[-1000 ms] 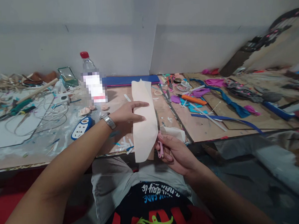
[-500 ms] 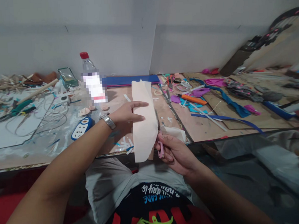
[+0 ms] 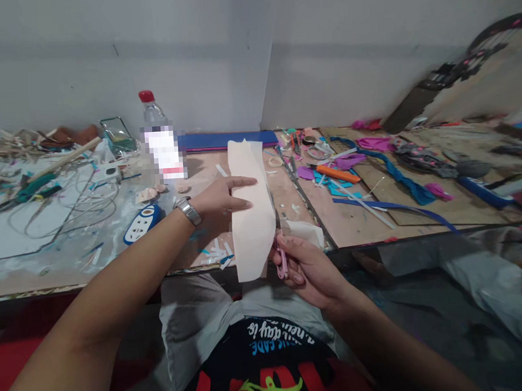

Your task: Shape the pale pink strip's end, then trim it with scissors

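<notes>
A long cream sheet (image 3: 251,237) that looks like paper lies across the table's front edge, its near end hanging over. My left hand (image 3: 225,196) holds it from the left, index finger and thumb on top and apart; the other fingers are hidden. At the sheet's right edge, my right hand (image 3: 307,263) is closed round pink-handled scissors (image 3: 283,264). Their dark blades show only in part beside the sheet. A second cream piece (image 3: 305,231) lies just right of the blades.
Behind the sheet lies a flat blue stack (image 3: 204,141), with a red-capped bottle (image 3: 153,112) to its left. A blue-and-white power strip (image 3: 142,224) is near my left forearm. Right are an orange cutter (image 3: 338,173), blue strips (image 3: 403,210) and purple scraps. Green-handled pliers (image 3: 37,187) lie far left.
The near end of the sheet has shifted slightly, and its right edge now curves in more beside the scissors. Both hands stay nearly in place.
</notes>
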{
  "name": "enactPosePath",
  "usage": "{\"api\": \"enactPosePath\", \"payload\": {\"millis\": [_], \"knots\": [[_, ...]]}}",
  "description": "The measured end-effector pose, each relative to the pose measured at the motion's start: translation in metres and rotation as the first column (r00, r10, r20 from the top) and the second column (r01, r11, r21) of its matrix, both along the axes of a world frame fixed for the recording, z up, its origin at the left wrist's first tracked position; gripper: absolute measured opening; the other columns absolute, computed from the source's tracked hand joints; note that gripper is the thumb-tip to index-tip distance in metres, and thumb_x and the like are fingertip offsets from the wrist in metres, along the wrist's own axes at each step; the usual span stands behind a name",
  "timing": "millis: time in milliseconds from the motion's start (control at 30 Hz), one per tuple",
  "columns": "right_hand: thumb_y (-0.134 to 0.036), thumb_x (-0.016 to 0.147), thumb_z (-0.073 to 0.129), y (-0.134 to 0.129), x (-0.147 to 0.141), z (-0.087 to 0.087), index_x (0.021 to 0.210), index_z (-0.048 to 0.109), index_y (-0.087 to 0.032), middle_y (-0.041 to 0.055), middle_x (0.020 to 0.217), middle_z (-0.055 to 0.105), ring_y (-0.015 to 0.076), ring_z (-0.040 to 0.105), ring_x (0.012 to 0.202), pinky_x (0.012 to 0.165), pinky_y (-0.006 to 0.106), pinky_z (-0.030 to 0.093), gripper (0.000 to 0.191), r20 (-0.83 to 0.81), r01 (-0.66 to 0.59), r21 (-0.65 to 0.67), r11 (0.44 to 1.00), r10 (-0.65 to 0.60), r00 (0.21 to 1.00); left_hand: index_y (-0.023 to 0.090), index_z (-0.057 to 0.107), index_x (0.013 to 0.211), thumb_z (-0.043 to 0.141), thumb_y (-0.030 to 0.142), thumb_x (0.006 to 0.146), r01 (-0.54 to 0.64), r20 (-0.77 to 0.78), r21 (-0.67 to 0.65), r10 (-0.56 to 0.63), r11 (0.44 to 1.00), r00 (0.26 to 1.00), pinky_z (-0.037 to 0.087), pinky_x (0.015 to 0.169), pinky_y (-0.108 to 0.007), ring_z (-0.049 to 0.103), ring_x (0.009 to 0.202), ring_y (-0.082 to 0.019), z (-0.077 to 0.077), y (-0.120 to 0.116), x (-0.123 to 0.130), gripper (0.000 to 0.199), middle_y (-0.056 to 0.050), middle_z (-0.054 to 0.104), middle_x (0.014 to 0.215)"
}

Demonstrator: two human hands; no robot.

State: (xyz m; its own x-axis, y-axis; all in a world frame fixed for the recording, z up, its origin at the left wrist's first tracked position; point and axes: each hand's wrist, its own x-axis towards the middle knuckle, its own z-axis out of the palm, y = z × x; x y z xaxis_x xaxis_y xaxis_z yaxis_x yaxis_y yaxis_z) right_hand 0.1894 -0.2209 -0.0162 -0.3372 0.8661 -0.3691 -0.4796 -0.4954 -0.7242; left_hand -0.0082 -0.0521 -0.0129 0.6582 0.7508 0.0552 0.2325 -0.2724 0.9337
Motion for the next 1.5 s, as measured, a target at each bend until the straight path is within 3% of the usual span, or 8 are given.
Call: {"api": "enactPosePath", "payload": {"millis": [433,700,833,1267,1500], "knots": [[-0.041,0.08,0.081,0.0004,0.0006,-0.0019,0.072,0.061,-0.013,-0.002,0.057,0.063,-0.0015,0.036,0.032,0.032,0.012,0.017,0.036,0.021,-0.01,-0.005,1.0,0.01,1.0,0.017,0.057,0.142,0.078,0.026,0.074,-0.017,-0.029,-0.014,0.017,1.0,0.999,0.048,0.101,-0.044,0.063,0.116,-0.028,-0.0001,-0.0009,-0.0002,0.072,-0.014,0.059,0.143],[-0.045,0.084,0.077,-0.001,0.0,-0.002,0.07,0.062,-0.012,-0.0012,0.051,0.06,-0.0009,0.033,0.032,0.033,0.013,0.015,0.039,0.025,-0.028,0.034,0.999,0.027,0.999,0.016,0.057,0.141,0.078,0.025,0.073,-0.004,0.004,-0.031,0.004,1.0,1.0,0.047,0.103,-0.043,0.061,0.122,-0.029,-0.0029,0.0004,-0.0002,0.072,-0.014,0.059,0.144],[-0.043,0.082,0.079,0.0001,-0.0004,-0.003,0.071,0.061,-0.013,-0.0023,0.055,0.061,-0.0007,0.035,0.033,0.033,0.013,0.016,0.036,0.018,-0.011,0.025,1.0,0.01,1.0,0.017,0.058,0.141,0.079,0.025,0.072,-0.008,0.017,-0.028,0.008,1.0,1.0,0.049,0.101,-0.045,0.064,0.117,-0.028,-0.0037,0.0006,-0.0001,0.072,-0.015,0.061,0.14],[-0.043,0.081,0.081,-0.0018,0.0018,-0.0051,0.075,0.06,-0.014,-0.0029,0.06,0.063,-0.0011,0.037,0.033,0.032,0.012,0.016,0.036,-0.023,-0.003,-0.025,1.0,0.002,1.0,0.018,0.059,0.14,0.079,0.025,0.073,0.009,0.053,-0.002,-0.009,1.0,0.999,0.044,0.109,-0.046,0.057,0.13,-0.03,-0.0035,0.0026,-0.0011,0.07,-0.013,0.055,0.149],[-0.045,0.081,0.08,-0.0043,0.0037,-0.009,0.075,0.061,-0.013,-0.0017,0.058,0.064,-0.0007,0.035,0.033,0.033,0.012,0.015,0.038,-0.005,-0.017,-0.055,0.998,0.017,1.0,0.019,0.056,0.142,0.078,0.026,0.075,-0.008,0.08,-0.068,0.014,0.998,0.997,0.051,0.099,-0.042,0.063,0.119,-0.028,-0.0059,0.0045,-0.0023,0.072,-0.013,0.055,0.149]]}}
